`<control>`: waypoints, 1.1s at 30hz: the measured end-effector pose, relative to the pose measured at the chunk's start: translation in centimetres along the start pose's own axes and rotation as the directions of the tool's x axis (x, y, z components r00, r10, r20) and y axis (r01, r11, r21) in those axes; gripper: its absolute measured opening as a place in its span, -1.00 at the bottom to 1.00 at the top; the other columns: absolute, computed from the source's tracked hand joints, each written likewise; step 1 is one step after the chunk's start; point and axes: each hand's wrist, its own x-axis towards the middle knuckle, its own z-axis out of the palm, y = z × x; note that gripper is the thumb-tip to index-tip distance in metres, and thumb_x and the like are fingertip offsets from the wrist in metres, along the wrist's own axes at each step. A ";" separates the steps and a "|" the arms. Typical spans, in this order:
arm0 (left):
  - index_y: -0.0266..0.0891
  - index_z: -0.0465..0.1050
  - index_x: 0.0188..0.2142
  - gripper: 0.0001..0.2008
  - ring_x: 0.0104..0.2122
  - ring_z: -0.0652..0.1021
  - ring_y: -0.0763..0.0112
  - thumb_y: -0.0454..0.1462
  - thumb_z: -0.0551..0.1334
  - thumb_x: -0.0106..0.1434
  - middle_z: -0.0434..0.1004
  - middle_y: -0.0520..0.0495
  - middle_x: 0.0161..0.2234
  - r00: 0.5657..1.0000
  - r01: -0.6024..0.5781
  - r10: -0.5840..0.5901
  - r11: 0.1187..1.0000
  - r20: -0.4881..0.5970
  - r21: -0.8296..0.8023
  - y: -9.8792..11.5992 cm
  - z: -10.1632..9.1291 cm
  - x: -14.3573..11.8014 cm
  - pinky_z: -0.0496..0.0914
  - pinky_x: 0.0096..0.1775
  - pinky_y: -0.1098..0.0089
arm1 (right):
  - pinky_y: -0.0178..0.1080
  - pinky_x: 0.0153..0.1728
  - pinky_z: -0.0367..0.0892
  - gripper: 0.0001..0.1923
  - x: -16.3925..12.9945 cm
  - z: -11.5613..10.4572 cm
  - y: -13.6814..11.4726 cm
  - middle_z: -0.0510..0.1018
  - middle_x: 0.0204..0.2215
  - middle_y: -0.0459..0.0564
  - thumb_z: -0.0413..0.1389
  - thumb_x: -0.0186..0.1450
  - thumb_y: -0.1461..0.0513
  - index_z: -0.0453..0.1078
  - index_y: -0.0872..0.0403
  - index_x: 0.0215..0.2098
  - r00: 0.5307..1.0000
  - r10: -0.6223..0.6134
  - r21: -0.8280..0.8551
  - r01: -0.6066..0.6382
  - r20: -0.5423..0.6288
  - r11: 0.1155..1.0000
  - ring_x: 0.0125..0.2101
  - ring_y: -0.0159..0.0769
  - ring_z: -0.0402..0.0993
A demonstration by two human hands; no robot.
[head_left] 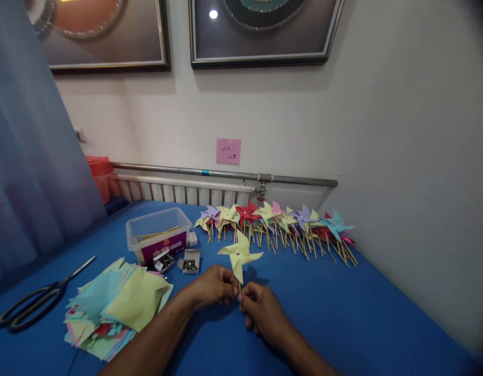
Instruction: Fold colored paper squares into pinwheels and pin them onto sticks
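A pale yellow paper pinwheel [244, 257] on a thin wooden stick stands upright above the middle of the table, a silver pin at its centre. My right hand [261, 312] pinches the stick below the blades. From the left, my left hand [215, 286] has its fingers closed at the same stick, just under the lowest blade. The fingers cover part of the stick. Beyond them lies a long row of finished pinwheels [267, 213] in yellow, red, purple, pink and blue, their sticks pointing toward me.
Left of my arm lies a pile of coloured paper squares [137, 297], with black-handled scissors [41, 303] farther left. Behind are a clear plastic box [159, 219] of sticks and small opened boxes of metal pins [190, 265]. A pipe [304, 180] runs along the wall.
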 end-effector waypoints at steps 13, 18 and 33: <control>-0.29 0.45 -0.50 -0.86 -0.64 0.37 0.53 -0.26 0.28 -0.08 0.39 0.04 -0.62 0.999 0.012 -0.013 1.000 0.036 0.017 0.6 0.3 -0.5 0.22 -0.53 0.47 | -0.46 -0.77 0.03 -0.89 -0.2 0.1 0.3 0.35 -0.75 -0.24 0.02 0.26 0.23 0.28 0.04 -0.43 0.999 -0.033 0.025 0.033 0.009 0.999 -0.79 -0.49 0.20; -0.29 0.44 -0.48 -0.82 -0.64 0.38 0.52 -0.24 0.31 -0.10 0.42 0.03 -0.61 1.000 0.015 -0.015 1.000 -0.008 0.005 0.5 0.5 -0.3 0.23 -0.54 0.47 | -0.46 -0.77 0.04 -0.88 -0.3 0.1 0.1 0.33 -0.77 -0.26 0.01 0.26 0.22 0.27 0.04 -0.44 1.000 -0.028 0.009 0.028 -0.006 1.000 -0.80 -0.51 0.17; -0.20 0.22 -0.60 -0.78 -0.69 0.32 0.53 -0.20 0.23 0.02 0.35 0.08 -0.67 0.913 -0.105 0.103 0.994 -0.394 0.016 0.3 1.6 0.7 0.11 -0.59 0.47 | -0.45 -0.78 0.06 -0.90 -0.3 -0.1 -0.2 0.38 -0.69 -0.25 0.05 0.25 0.18 0.26 0.03 -0.40 0.999 -0.037 0.053 0.037 -0.005 0.998 -0.78 -0.50 0.23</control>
